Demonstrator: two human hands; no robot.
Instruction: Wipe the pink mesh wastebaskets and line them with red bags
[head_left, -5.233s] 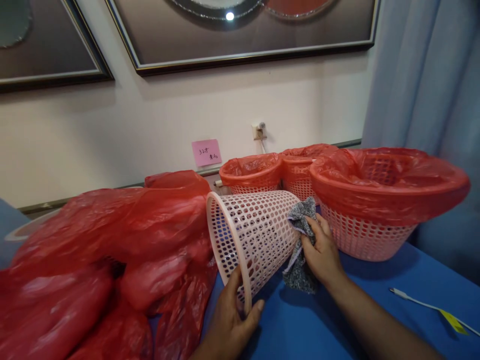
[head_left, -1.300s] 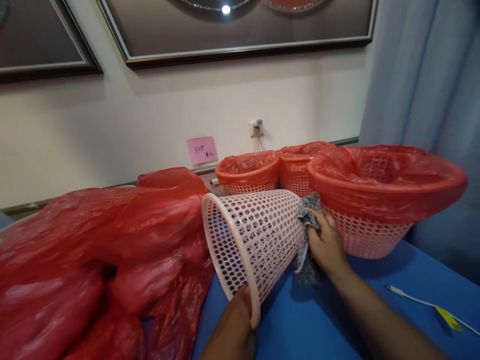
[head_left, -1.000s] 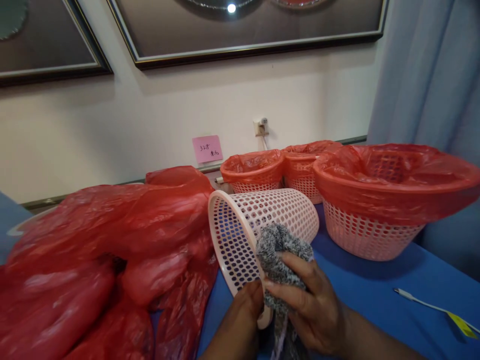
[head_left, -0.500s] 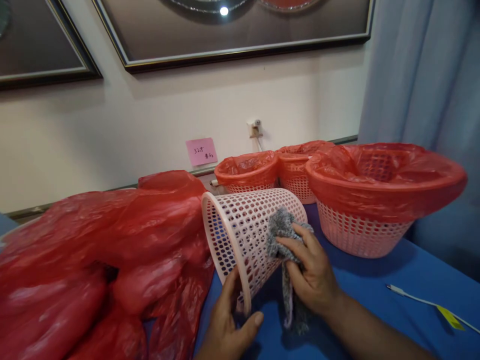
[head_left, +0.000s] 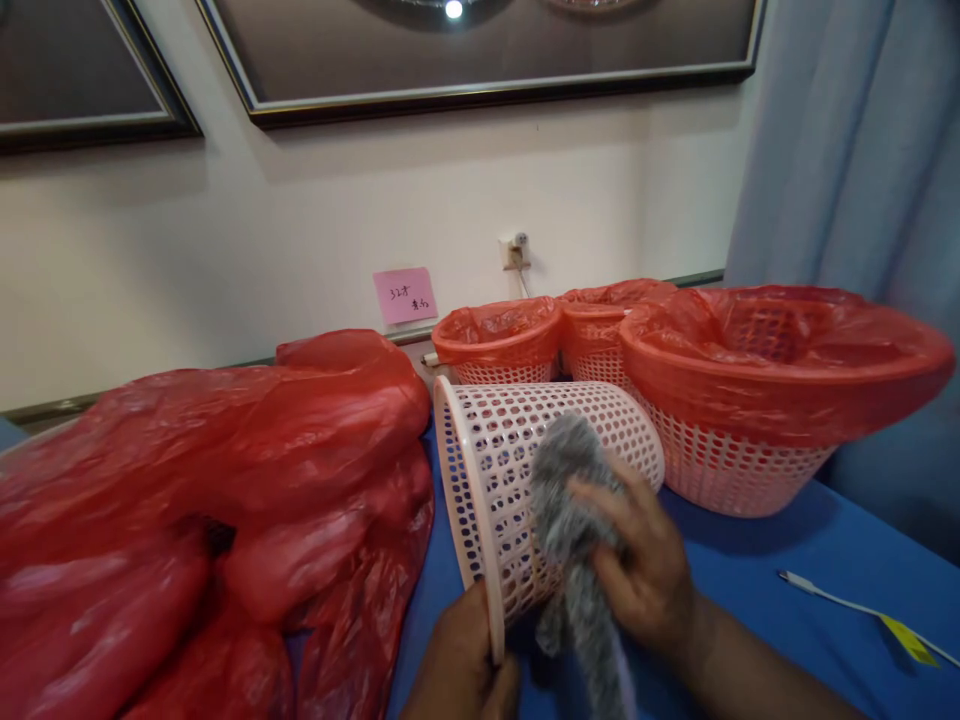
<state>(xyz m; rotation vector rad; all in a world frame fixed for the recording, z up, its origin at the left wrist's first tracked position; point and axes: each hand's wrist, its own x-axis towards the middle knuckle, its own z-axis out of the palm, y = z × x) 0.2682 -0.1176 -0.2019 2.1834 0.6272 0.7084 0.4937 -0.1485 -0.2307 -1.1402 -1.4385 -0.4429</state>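
A pale pink perforated plastic basket (head_left: 517, 450) lies on its side on the blue table, its open mouth facing left. My left hand (head_left: 465, 655) grips the near lower part of its rim, fingers inside and thumb outside. In my right hand (head_left: 649, 560) is a fuzzy grey cloth (head_left: 574, 480), pressed against the basket's side wall. One end of the cloth hangs down toward the table, blurred by motion.
Red plastic bags (head_left: 315, 480) heap over the table's left side. Behind and right stand a small lined basket (head_left: 499, 345), another lined basket (head_left: 600, 340) and a wide lined basket (head_left: 750, 460). A white cable (head_left: 840, 597) lies at right on the blue table (head_left: 739, 570).
The basket has shifted right and turned a little. My left hand has rolled with the rim. The cloth in my right hand has moved over the basket's wall, its tail swinging lower.
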